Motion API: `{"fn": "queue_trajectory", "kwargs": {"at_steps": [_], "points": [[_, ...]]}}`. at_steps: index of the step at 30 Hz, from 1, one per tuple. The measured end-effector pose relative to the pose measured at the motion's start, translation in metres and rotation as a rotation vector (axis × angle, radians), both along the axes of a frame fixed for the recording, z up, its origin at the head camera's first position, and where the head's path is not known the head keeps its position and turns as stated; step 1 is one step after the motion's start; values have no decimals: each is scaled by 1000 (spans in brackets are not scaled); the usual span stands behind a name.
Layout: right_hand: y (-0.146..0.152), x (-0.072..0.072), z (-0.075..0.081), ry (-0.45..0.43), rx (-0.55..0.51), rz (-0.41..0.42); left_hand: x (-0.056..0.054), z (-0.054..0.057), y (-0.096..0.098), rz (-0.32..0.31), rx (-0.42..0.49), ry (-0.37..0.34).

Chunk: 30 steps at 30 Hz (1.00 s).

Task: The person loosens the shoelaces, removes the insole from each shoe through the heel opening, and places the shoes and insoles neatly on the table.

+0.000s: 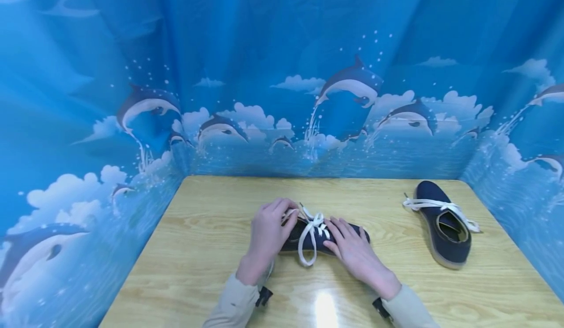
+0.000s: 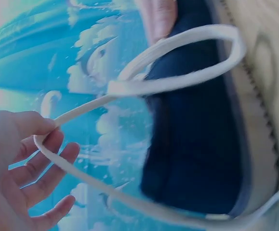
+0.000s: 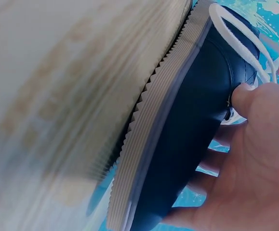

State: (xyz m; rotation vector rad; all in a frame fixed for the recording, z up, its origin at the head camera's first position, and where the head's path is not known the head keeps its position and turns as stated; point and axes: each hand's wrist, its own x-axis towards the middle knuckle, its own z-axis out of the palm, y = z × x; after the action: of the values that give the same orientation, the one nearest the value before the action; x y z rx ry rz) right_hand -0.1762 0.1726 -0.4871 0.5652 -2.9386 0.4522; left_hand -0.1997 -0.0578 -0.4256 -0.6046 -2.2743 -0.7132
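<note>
A navy shoe [image 1: 292,244] with white laces lies sideways on the table, toe to the right. My left hand [image 1: 270,225] is above its heel opening, pinching a white shoelace [image 2: 76,109] between thumb and forefinger. The other fingers stand apart from the lace. From the knot, a lace loop [image 1: 307,257] hangs over the near side of the shoe. My right hand [image 1: 352,252] rests on the front of the shoe, fingers stretched across the upper. In the right wrist view, its thumb [image 3: 245,98] touches the upper beside the lacing.
At the right of the wooden table [image 1: 198,249], a second navy shoe [image 1: 449,249] stands with its white laces lying loose across it. A blue curtain [image 1: 264,39] printed with dolphins encloses the back and sides.
</note>
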Motion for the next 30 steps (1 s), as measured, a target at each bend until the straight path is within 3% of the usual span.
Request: {"fn": "queue_trajectory", "kwargs": {"at_steps": [3,7,11,13,15,22,30], "points": [[0,0,0,0,0,-1,0,5,-5,8,-10,-40],[1,0,0,1,4,-1,-1,5,-8,-1,-97,-186],[1,-1,0,0,2,1,-1,0,-4,-95,-177,-351],[1,-1,0,-3,1,2,-1,-4,-1,-143,-199,-384],[1,-1,0,-10,1,3,-2,-9,3,-164,-208,-378],[1,0,0,-20,6,4,-1,-25,13,-132,-201,-265],[0,0,0,8,-2,7,-2,-28,14,-90,-150,-158]]}}
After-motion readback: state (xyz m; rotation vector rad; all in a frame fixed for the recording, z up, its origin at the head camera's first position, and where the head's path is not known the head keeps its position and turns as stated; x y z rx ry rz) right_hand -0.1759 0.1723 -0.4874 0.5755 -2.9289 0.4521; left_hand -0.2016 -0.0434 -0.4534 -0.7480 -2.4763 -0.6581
